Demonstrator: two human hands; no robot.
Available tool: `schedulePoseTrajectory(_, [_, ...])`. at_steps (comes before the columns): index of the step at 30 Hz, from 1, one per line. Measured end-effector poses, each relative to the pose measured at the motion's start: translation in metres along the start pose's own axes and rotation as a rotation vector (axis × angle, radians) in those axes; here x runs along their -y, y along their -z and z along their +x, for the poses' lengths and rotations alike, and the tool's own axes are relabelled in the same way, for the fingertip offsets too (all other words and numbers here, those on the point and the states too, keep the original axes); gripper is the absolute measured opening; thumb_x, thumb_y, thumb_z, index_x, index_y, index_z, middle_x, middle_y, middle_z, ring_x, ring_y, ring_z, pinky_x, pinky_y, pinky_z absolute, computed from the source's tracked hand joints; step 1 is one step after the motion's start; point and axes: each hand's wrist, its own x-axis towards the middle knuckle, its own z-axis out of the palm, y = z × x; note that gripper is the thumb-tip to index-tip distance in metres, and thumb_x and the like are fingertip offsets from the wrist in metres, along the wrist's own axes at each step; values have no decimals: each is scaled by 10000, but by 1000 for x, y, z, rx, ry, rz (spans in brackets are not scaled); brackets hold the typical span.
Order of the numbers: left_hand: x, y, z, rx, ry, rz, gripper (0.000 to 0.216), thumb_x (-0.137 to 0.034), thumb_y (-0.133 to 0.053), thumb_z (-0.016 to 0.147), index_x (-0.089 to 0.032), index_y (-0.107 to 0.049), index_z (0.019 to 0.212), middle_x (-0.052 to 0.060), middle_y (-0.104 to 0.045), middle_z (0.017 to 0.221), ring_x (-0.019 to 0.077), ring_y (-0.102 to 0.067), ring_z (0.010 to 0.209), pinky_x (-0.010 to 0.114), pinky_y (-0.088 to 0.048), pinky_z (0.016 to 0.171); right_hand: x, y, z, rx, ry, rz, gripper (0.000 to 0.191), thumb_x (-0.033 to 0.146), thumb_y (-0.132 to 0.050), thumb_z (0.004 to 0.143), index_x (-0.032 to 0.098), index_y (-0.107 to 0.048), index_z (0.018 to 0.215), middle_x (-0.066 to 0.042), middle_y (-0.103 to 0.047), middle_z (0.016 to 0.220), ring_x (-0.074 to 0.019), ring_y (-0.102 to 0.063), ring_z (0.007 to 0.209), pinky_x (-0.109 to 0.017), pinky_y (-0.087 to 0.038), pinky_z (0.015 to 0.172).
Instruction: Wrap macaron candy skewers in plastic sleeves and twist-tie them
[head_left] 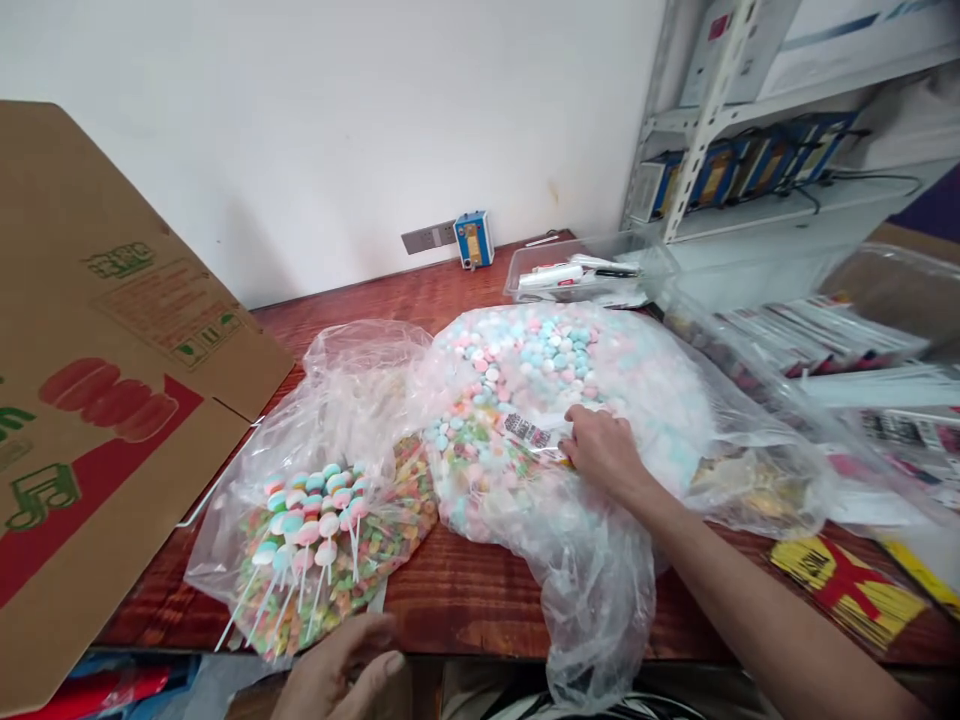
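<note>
My right hand reaches into a big clear plastic bag full of round pastel candies and pinches a small clear packet with a printed label. At the table's near edge my left hand rests with its fingers curled, beside a second clear bag. That bag holds colourful cereal rings, and several pastel lollipops on white sticks lie on it. Whether the left hand grips the bag's edge is unclear.
A large cardboard box flap stands at the left. A clear plastic tray with packets sits at the back, by a blue device at the wall. Metal shelving and packaged goods fill the right. The table is dark red wood.
</note>
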Motion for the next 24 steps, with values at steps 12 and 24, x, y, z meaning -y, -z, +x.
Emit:
schedulePoseTrajectory(12, [-147,-80,68,361,-474,-480,183,-294,-655,824,-206,-732,965,60,-723,923,190,-648,851,287,-489,783,-6,20,-3,-81,162,53,186,73,-449,875,165,-605,831,-85,-685,794,-221,-581,780,-342,-285,794])
schedulePoseTrajectory(24, [-185,-141,115,278,99,-1612,343,-236,-801,714,-152,-656,1014,83,-702,1016,178,-680,888,304,-552,788,-18,53,-13,-48,300,497,229,246,-425,958,211,-559,775,10,-597,709,-150,-559,676,-240,-400,645])
